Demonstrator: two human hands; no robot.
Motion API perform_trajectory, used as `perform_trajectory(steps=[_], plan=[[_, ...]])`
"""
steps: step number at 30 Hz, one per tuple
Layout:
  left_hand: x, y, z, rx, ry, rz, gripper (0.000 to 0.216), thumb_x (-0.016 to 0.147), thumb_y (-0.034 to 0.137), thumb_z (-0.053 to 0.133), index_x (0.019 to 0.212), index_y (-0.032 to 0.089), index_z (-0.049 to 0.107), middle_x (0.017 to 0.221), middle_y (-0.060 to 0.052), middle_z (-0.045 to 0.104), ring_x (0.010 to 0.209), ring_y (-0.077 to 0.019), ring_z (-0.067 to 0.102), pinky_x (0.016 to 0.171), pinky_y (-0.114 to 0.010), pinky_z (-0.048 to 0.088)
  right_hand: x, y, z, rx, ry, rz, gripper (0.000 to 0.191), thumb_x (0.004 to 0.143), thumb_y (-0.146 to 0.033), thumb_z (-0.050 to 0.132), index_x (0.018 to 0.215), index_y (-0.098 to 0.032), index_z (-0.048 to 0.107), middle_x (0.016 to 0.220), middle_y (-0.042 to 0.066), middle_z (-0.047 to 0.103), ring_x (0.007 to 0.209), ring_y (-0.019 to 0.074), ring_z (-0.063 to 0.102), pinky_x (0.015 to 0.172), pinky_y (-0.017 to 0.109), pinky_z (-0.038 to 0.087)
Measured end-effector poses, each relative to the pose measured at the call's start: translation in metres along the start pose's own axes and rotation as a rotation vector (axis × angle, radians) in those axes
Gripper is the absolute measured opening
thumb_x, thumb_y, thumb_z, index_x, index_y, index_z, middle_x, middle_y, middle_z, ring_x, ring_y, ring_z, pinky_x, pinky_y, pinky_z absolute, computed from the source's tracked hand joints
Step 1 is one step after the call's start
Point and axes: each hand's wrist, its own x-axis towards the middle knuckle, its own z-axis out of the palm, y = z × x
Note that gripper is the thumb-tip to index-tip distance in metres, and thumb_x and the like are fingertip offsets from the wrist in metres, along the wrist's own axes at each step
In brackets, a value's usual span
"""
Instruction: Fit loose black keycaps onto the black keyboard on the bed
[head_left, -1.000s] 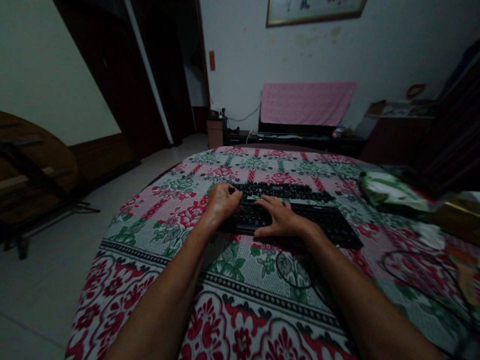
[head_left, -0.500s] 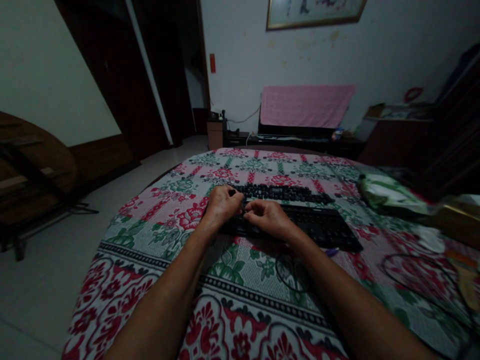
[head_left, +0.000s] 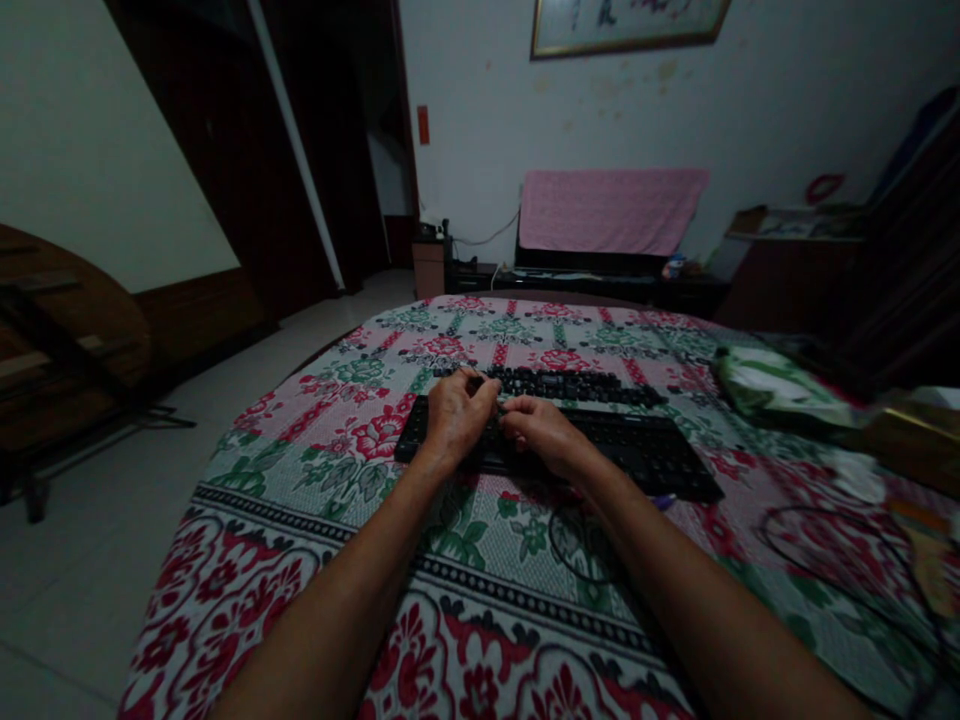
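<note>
As two bare hands meet over a black keyboard (head_left: 652, 450), a person works at a table spread with a red, green and white floral cloth (head_left: 322, 470) in a dim room. The left hand (head_left: 459, 412) is curled, thumb against forefinger, above the keyboard's left half; the right hand (head_left: 541, 430) comes in just beside it, its fingertips drawn together in a pinch (whether either grips a small part cannot be told in this light). Beyond the keyboard's far edge lies a band of small black pieces (head_left: 577, 387), apart from it by a narrow strip of cloth. To the left, the keyboard's end shows past the wrist, with a broad stretch of patterned fabric running out to the table's curved edge and the pale floor (head_left: 255, 365) below. Its right end reaches well past the right hand, a purple object (head_left: 664, 502) lying at the near edge and a thin black cable (head_left: 553, 548) looping toward the right forearm. Farther right, the side is tighter: a green-and-white package (head_left: 780, 388), a crumpled white piece (head_left: 859, 476) and a gold-toned box (head_left: 911, 437) crowd together, well apart from the hands.
</note>
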Motion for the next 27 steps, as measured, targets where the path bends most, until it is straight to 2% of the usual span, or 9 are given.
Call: perform_trajectory(steps=[3,6,9,13,16,19,24,27], plan=[[-0.003,0.002,0.003,-0.02,0.032,0.042,0.019,0.074,0.035,0.057,0.076,0.017,0.061,0.063,-0.003,0.067,0.06,-0.0148,0.063,0.061,-0.023,0.047,0.003,0.002,0.0,0.085,0.012,0.046,0.01,0.058,-0.015,0.051,0.067,-0.018,0.051,0.048,-0.006,0.046,0.042,0.0057,0.038,0.04,0.017,0.031],[-0.005,0.001,0.005,0.007,0.035,0.064,0.018,0.074,0.034,0.057,0.078,0.017,0.062,0.066,-0.004,0.068,0.062,-0.0152,0.063,0.061,-0.023,0.046,0.003,0.003,0.001,0.144,0.013,0.068,0.011,0.057,-0.014,0.051,0.068,-0.017,0.051,0.049,-0.005,0.048,0.042,0.0051,0.039,0.042,0.017,0.035],[-0.004,-0.003,0.005,-0.004,0.032,0.047,0.017,0.074,0.034,0.057,0.078,0.017,0.062,0.065,-0.003,0.067,0.061,-0.0149,0.063,0.06,-0.023,0.046,0.002,0.003,0.0,0.169,0.005,0.094,0.01,0.058,-0.014,0.052,0.068,-0.016,0.051,0.051,-0.004,0.05,0.044,0.0056,0.043,0.045,0.017,0.038],[0.005,-0.017,0.003,-0.049,0.103,0.009,0.02,0.074,0.036,0.056,0.078,0.017,0.061,0.063,-0.001,0.066,0.059,-0.0144,0.062,0.059,-0.023,0.046,0.005,0.001,-0.009,0.12,0.073,0.087,0.02,0.06,-0.013,0.051,0.079,-0.018,0.053,0.048,-0.007,0.046,0.044,0.0077,0.046,0.041,0.017,0.036],[0.012,-0.029,-0.001,-0.065,0.14,-0.039,0.022,0.073,0.038,0.057,0.079,0.017,0.062,0.06,-0.001,0.066,0.058,-0.0148,0.063,0.058,-0.023,0.046,0.018,-0.003,-0.02,-0.049,0.167,0.049,0.021,0.062,-0.011,0.052,0.082,-0.018,0.055,0.051,-0.006,0.049,0.045,0.0074,0.046,0.042,0.017,0.036],[0.017,-0.036,-0.003,-0.083,0.145,-0.072,0.023,0.072,0.039,0.058,0.079,0.017,0.062,0.059,-0.001,0.066,0.058,-0.0152,0.063,0.058,-0.023,0.046,0.038,-0.007,-0.025,-0.264,0.178,-0.001,0.016,0.068,-0.015,0.053,0.082,-0.016,0.061,0.059,-0.003,0.057,0.051,0.0085,0.051,0.046,0.018,0.039],[0.018,-0.034,-0.008,-0.108,0.147,-0.104,0.023,0.071,0.039,0.058,0.079,0.017,0.061,0.061,-0.001,0.067,0.058,-0.0151,0.064,0.058,-0.023,0.047,0.07,-0.005,-0.02,-0.828,0.22,-0.107,0.018,0.07,-0.019,0.056,0.082,-0.019,0.07,0.078,0.001,0.07,0.071,0.0122,0.061,0.066,0.02,0.044],[0.018,-0.032,-0.01,-0.116,0.145,-0.109,0.022,0.072,0.038,0.057,0.078,0.017,0.06,0.061,-0.001,0.067,0.058,-0.0147,0.064,0.059,-0.023,0.047,0.082,-0.002,-0.015,-0.996,0.229,-0.122,0.023,0.073,-0.023,0.054,0.087,-0.023,0.072,0.088,0.001,0.072,0.081,0.0146,0.063,0.073,0.021,0.043]])
